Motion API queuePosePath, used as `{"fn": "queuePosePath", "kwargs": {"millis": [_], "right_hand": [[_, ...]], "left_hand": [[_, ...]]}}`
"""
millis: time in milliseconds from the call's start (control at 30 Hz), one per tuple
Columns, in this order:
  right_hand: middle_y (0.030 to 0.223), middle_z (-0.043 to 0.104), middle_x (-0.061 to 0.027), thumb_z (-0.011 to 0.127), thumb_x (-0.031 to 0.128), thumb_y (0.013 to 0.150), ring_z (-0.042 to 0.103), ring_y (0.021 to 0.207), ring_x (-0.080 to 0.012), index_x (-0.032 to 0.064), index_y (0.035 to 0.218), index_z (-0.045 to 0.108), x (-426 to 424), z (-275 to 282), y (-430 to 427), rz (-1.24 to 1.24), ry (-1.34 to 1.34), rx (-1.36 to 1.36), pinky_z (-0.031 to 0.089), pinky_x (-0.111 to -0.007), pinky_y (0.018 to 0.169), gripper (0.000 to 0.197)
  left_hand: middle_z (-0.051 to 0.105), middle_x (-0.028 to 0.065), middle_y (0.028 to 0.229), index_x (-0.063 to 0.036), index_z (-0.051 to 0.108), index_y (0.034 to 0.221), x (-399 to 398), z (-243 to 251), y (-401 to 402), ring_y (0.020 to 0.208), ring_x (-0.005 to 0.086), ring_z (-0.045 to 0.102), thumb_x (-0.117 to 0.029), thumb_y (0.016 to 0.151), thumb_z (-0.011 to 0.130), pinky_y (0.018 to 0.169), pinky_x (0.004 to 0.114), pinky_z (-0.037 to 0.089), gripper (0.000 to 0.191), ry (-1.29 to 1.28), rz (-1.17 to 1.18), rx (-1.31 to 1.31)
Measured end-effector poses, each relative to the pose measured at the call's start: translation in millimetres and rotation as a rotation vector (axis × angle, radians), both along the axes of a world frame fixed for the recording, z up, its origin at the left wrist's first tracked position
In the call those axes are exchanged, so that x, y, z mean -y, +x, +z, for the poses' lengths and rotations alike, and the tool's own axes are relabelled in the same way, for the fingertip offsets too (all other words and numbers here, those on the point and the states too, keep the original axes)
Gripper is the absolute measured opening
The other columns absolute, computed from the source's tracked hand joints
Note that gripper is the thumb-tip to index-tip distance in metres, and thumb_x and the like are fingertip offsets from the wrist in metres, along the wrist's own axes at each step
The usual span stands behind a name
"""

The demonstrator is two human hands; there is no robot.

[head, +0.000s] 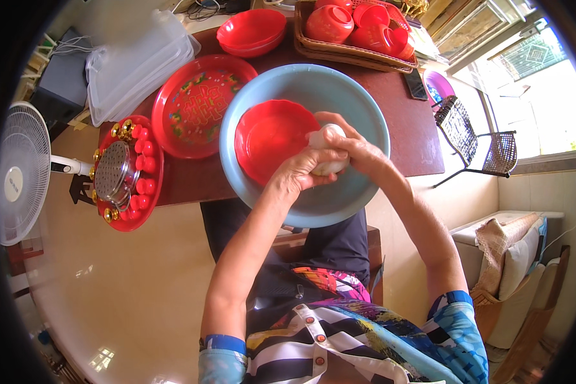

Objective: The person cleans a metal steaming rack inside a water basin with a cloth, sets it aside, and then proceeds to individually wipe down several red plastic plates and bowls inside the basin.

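Above a wide light-blue plastic basin (317,206), my two hands are pressed around a whitish soft wad (330,167). Whether it is cloth or something else, I cannot tell. My left hand (301,173) grips it from the lower left, its thumb across the front. Wrapped over the upper right of it is my right hand (360,146). Inside the basin lies a red scalloped plastic bowl (273,139), tilted against the left wall. The wad is over this bowl's right edge, and my fingers hide part of it.
A red round tray (201,108) with a printed pattern touches the basin's left side. Further left, another red tray (149,201) holds a steel strainer (115,168) and small red cups (146,163). Behind stand red bowls (252,31) and a wicker basket (355,55) of bowls. A phone (415,85) lies right.
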State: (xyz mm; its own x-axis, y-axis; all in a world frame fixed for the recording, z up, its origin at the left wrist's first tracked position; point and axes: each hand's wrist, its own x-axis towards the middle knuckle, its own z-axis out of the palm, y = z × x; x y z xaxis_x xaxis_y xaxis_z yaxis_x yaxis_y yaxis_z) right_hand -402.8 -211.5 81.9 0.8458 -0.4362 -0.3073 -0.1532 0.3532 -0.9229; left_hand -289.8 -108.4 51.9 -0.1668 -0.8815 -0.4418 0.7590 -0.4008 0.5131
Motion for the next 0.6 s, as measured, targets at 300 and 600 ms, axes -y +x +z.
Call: {"fn": "queuePosePath", "kwargs": {"millis": [300,600], "right_hand": [[0.097,0.062,-0.0091,0.062,0.012,0.076,0.057,0.092,-0.0152,0.0007,0.114,0.056,4,28,16,0.196,-0.174,-0.003,0.045,-0.028,0.082,0.040],[0.083,0.061,-0.0061,0.051,0.008,0.077,0.057,0.081,-0.0169,0.0048,0.102,0.062,-2,24,35,-0.021,-0.462,-0.027,0.046,-0.031,0.077,0.027]], "left_hand": [[0.053,0.0028,0.063,-0.0081,0.053,0.083,14,14,-18,0.048,0.0098,0.051,-0.007,0.070,0.068,0.033,0.019,0.030,0.020,0.129,0.049,0.089],[0.055,0.0083,0.056,-0.0043,0.055,0.074,24,4,-26,0.047,0.0217,0.056,-0.014,0.076,0.056,0.037,0.032,0.040,0.010,-0.307,0.203,1.515]]}}
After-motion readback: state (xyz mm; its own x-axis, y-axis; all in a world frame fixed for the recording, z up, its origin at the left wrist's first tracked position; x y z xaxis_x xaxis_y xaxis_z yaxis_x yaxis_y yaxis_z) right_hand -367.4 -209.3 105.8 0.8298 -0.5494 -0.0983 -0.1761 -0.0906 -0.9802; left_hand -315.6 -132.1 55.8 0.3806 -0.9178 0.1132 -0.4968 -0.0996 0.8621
